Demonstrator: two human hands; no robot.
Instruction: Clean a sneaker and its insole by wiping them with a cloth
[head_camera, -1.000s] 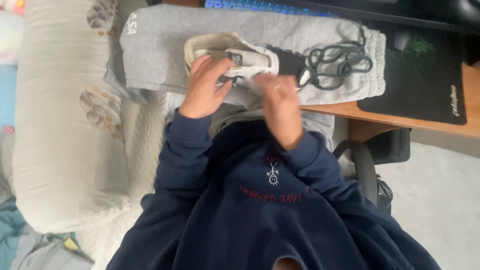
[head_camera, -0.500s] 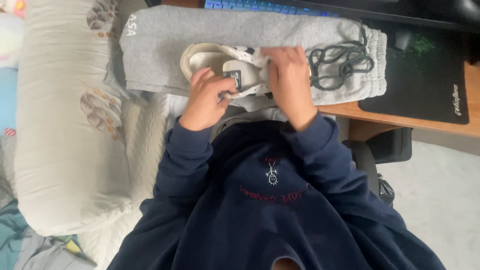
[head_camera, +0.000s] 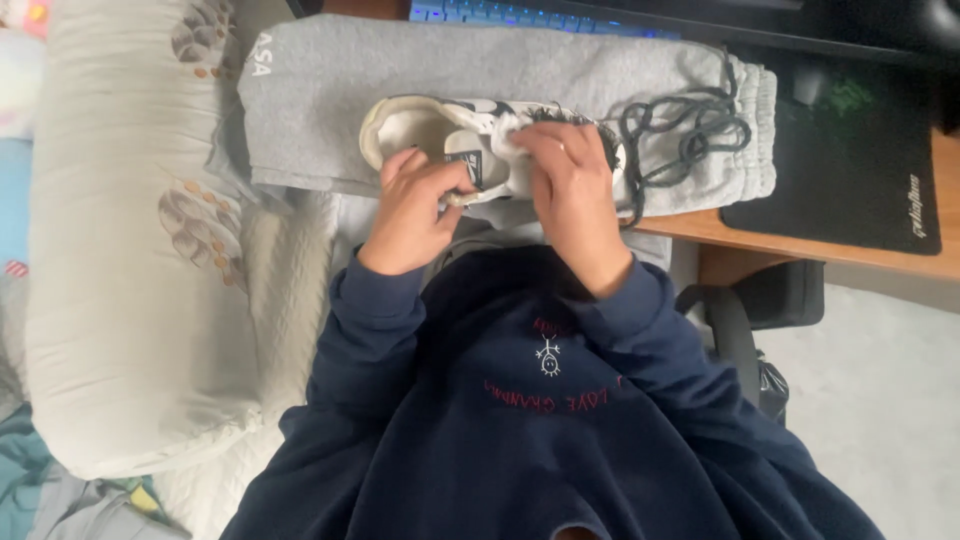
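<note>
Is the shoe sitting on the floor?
No, the white shoe lies on folded grey sweatpants on the desk, held by both hands.

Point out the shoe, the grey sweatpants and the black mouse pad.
shoe (head_camera: 415, 125): head view, on the pale inner lining at the heel opening.
grey sweatpants (head_camera: 330, 100): head view, on the folded leg fabric left of the shoe.
black mouse pad (head_camera: 850, 170): head view, on its flat middle.

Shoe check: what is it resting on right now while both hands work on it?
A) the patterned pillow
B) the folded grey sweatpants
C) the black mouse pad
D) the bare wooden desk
B: the white shoe, gripped by the left hand and the right hand, lies on the folded grey sweatpants, with the black mouse pad off to one side.
</note>
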